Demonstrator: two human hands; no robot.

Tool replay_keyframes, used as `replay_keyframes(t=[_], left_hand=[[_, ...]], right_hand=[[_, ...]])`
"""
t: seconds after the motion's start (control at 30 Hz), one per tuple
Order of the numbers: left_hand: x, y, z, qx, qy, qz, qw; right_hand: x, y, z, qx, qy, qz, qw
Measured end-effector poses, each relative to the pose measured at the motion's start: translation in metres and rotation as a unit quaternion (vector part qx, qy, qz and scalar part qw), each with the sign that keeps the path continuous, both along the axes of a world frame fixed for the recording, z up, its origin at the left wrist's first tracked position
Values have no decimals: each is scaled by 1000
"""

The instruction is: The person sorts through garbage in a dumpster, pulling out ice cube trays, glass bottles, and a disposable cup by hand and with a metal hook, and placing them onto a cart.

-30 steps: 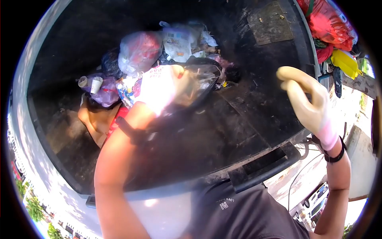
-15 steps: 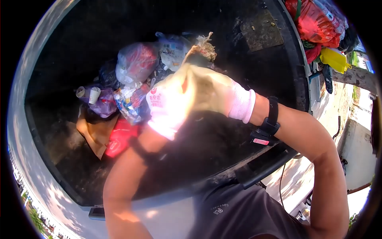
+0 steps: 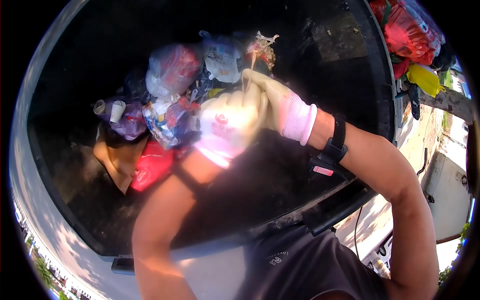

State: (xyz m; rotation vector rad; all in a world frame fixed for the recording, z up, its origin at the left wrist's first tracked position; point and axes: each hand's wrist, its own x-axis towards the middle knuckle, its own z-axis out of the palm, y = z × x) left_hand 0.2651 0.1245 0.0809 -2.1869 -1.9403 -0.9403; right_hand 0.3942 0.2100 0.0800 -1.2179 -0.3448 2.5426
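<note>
Both my hands wear pale gloves with pink cuffs and work close together over the dark bin interior. Fingers curled, my left hand [image 3: 230, 117] grips a thin twisted strip that looks like the neck of a small plastic bag [image 3: 262, 52]. My right hand [image 3: 270, 97] pinches the same strip right beside it. The bag has a ragged pale end and crumbly reddish-brown contents; its lower part is hidden by the gloves. Just left of it lies a clear pouch with a printed label [image 3: 222, 62].
A clear bag with red contents [image 3: 175, 70], a purple bag [image 3: 131, 122] with paper cups [image 3: 117, 111], a brown paper bag [image 3: 117, 160] and a red packet [image 3: 153, 167] lie at left. The bin rim [image 3: 280, 220] runs in front of my body. Red bags [image 3: 407, 37] hang outside, upper right.
My left hand has turned and shifted right, closer to my right hand. My right hand has moved slightly, and the strip now stands more upright between the fingers.
</note>
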Motion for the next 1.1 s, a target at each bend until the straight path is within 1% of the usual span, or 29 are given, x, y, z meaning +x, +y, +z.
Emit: replay_keyframes(t=[0.03,0.1,0.17,0.2,0.3,0.33,0.37,0.4,0.43,0.47,0.5,0.53,0.57,0.6,0.63,0.67,0.7,0.73,0.77,0.83,0.9,0.93,1.03,1.1], left_hand=[[1,3,-1,16,13,-5,1000],[-1,10,-10,31,17,-26,999],[-2,16,-15,46,21,-42,998],[-5,16,-18,-10,-22,-78,997],[-21,19,-22,-21,-201,-153,967],[-27,14,-34,-62,-255,-124,957],[-33,8,-53,-105,-315,-63,941],[-34,2,-84,-173,-320,5,931],[-32,-1,-115,-238,-322,74,913],[-27,-5,-141,-356,-301,90,880],[-23,-4,-147,-467,-275,107,834],[-14,-3,-153,-534,-223,47,814],[1,2,-150,-595,-168,-14,786],[14,3,-163,-635,-200,-1,746],[27,0,-177,-647,-198,5,737],[40,-4,-192,-658,-197,12,727],[55,-6,-208,-660,-201,54,722],[69,-8,-223,-660,-207,97,716],[84,-19,-273,-653,-183,80,730],[107,-22,-294,-641,-118,136,746],[110,-28,-316,-635,-95,121,757],[111,-30,-325,-632,-83,111,763],[107,-35,-317,-679,-137,92,716],[107,-27,-300,-698,-129,90,699]], right_hand=[[-2,5,2,-72,-16,-15,997],[-3,14,-14,-123,-1,-23,992],[0,22,-15,-83,-36,38,995],[5,26,-13,-36,-39,55,997],[9,46,-5,2,-183,91,979],[15,53,-6,41,-220,143,964],[18,58,-8,78,-269,164,946],[24,63,-13,90,-289,185,935],[31,69,-19,103,-307,207,923],[41,76,-26,118,-305,216,920],[43,79,-20,123,-323,224,911],[45,80,-16,130,-330,220,909],[49,80,-13,136,-337,216,906],[53,79,-8,137,-332,208,910],[55,77,-2,137,-325,201,914],[54,75,7,140,-345,196,907],[67,83,1,118,-278,220,928],[69,83,3,123,-294,225,921],[69,81,9,128,-310,230,913],[75,82,18,124,-292,241,917],[80,86,21,116,-278,247,921],[83,87,20,110,-273,249,923],[86,85,23,118,-288,253,916],[89,88,23,121,-290,269,910]])
